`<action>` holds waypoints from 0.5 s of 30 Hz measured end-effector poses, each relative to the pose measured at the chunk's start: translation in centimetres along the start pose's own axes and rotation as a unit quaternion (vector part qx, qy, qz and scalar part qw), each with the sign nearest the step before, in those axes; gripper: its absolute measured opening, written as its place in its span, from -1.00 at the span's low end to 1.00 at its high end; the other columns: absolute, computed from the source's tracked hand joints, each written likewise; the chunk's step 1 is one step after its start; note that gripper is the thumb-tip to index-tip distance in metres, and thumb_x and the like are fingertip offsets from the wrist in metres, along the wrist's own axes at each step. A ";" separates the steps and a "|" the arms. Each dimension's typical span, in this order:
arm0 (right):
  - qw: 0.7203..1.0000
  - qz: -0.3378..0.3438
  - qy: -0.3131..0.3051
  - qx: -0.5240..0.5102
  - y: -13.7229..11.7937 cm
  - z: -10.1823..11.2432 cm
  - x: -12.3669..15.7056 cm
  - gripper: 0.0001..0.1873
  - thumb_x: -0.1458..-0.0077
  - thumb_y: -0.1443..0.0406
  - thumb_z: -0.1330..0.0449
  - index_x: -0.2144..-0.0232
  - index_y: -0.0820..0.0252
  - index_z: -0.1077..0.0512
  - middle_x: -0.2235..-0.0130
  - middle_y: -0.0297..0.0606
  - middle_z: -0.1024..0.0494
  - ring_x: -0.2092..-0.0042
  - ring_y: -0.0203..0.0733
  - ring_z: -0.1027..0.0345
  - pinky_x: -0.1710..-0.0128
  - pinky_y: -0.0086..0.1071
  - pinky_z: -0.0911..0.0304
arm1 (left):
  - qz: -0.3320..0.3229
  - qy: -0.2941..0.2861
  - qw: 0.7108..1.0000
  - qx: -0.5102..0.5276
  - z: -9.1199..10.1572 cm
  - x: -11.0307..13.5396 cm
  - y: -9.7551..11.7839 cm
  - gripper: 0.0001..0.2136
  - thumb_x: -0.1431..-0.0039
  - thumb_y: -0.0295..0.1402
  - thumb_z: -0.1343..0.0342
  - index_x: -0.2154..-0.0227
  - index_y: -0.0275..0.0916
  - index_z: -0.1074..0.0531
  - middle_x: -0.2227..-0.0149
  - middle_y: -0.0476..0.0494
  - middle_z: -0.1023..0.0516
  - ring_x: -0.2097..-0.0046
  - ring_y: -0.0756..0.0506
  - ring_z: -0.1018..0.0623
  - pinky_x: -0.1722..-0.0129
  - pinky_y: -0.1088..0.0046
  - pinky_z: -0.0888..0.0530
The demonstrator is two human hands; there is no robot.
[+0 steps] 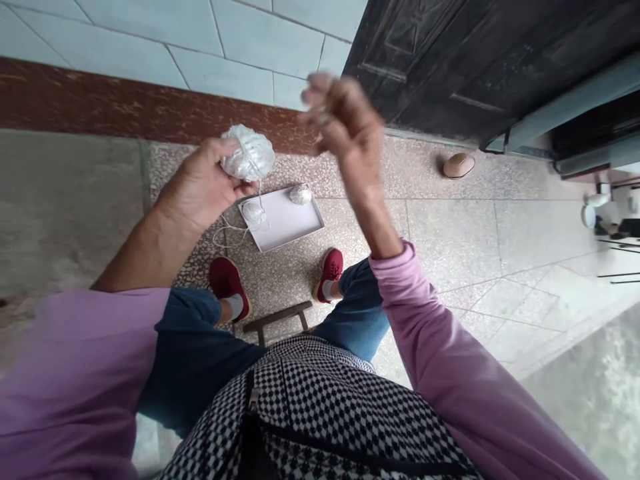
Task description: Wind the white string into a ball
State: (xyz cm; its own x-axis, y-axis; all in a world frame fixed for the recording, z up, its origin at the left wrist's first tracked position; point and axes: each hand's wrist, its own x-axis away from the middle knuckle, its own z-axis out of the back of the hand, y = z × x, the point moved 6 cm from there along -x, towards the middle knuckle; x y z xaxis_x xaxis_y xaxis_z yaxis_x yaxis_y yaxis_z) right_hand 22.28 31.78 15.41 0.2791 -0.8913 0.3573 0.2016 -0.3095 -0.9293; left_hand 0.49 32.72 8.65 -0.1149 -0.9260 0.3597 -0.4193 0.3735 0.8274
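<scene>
My left hand [200,180] is closed around a ball of shiny white yarn [249,155], with the thumb on its near side. A strand hangs from the ball towards the shallow white box lid [287,230] on the floor. My right hand [350,127] is raised to the right of the ball, apart from it. Its fingers are curled in and blurred by motion; whatever may be between them is hidden. Inside the lid lie a white yarn ball [253,213] at the left and a smaller white ball [301,194] at the far right corner. Loose strands trail over the lid's left edge.
Red shoes [330,273] stand close to the lid, with a wooden stool bar [277,316] between my legs. Ahead are a tiled wall [240,47] and a dark door [450,60]. A tan rounded object [459,165] lies on the floor at right.
</scene>
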 end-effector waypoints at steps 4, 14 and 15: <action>0.995 0.056 0.038 -0.076 3.6 -1.4 -3.2 -0.75 -0.46 0.31 -0.25 -0.02 0.17 -0.73 -0.14 -0.22 -0.86 -0.30 -0.14 -0.64 -0.04 -0.41 -0.57 | -0.006 -0.031 0.999 -0.044 -0.4 0.8 -0.3 -0.58 -0.02 -0.06 -0.62 0.13 -0.07 -0.63 0.07 -0.26 -0.77 0.09 -0.30 -0.68 0.28 0.28 -0.54; 0.988 0.017 -0.061 -0.138 6.5 -3.6 -1.5 -0.67 -0.35 0.32 -0.68 -0.02 0.10 -0.66 -0.01 -0.25 -0.81 -0.18 0.01 -0.71 0.13 -0.50 -0.70 | 0.006 -0.076 0.996 -0.057 -2.1 1.7 -0.2 -0.72 0.03 -0.12 -0.53 0.28 -0.10 -0.73 0.21 -0.25 -0.71 0.27 -0.22 -0.59 0.43 0.34 -0.51; 0.989 0.006 -0.067 -0.133 6.8 -3.7 -1.4 -0.62 -0.36 0.28 -0.73 -0.03 0.09 -0.64 0.01 -0.23 -0.81 -0.14 0.03 -0.72 0.16 -0.48 -0.70 | 0.006 -0.078 0.995 -0.057 -2.3 1.8 -0.2 -0.74 0.04 -0.12 -0.53 0.31 -0.11 -0.73 0.25 -0.25 -0.69 0.31 -0.20 -0.55 0.45 0.35 -0.49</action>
State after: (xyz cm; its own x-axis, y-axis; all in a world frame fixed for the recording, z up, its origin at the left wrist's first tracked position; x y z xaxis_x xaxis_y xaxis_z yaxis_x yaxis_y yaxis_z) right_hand 19.78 29.70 8.24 0.4048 -0.8495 0.3384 -0.0524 -0.3910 -0.9189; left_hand 2.42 31.11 10.06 -0.2619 -0.9152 0.3062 -0.3135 0.3807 0.8699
